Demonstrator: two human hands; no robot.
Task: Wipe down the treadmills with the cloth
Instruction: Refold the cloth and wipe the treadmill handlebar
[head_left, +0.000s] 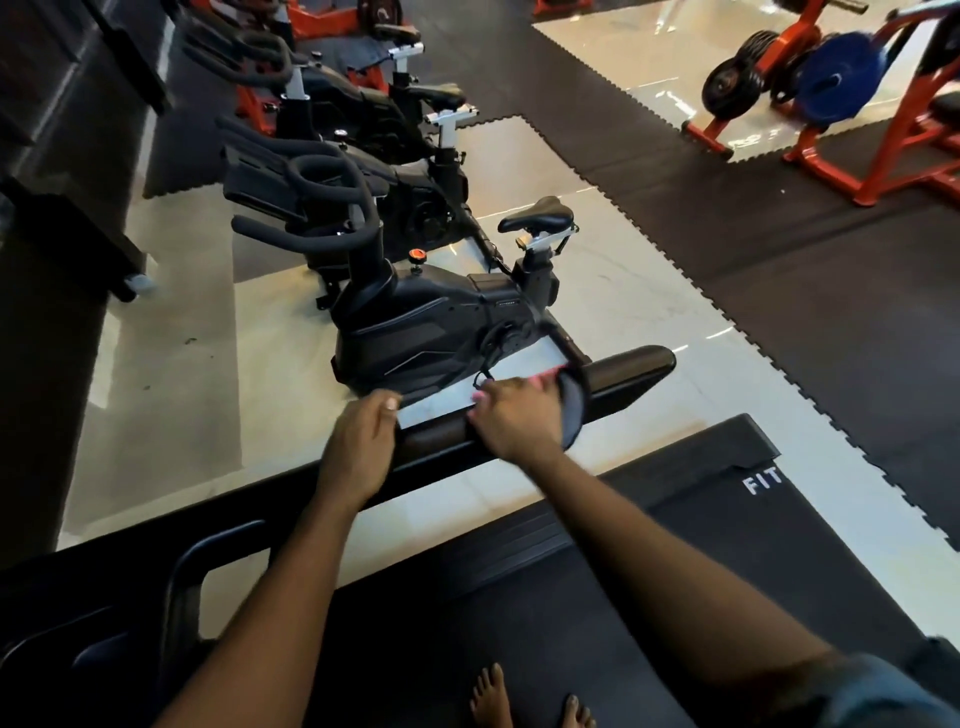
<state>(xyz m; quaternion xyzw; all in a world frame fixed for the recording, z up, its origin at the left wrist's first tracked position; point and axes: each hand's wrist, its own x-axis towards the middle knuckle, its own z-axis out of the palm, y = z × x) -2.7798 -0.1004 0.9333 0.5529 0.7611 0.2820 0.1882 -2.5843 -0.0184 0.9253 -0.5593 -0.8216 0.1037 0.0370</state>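
Pressing dark cloth (574, 410) onto treadmill (493, 613) rail (631, 370) with right hand (511, 415), fingers curled over cloth and rail together. Gripping same rail just beside with left hand (363, 441), fingers wrapped round it. Judging cloth soft, light and limp: drapes over rail, so best bunched in palm and pulled along, not pinched by a corner. Judging rail stiff and padded, probably grippy rather than slick. Counting: one cloth, one treadmill in view, one rail under wipe, two hands, two bare feet (491, 696) on belt, three bikes (415, 332) beyond rail.
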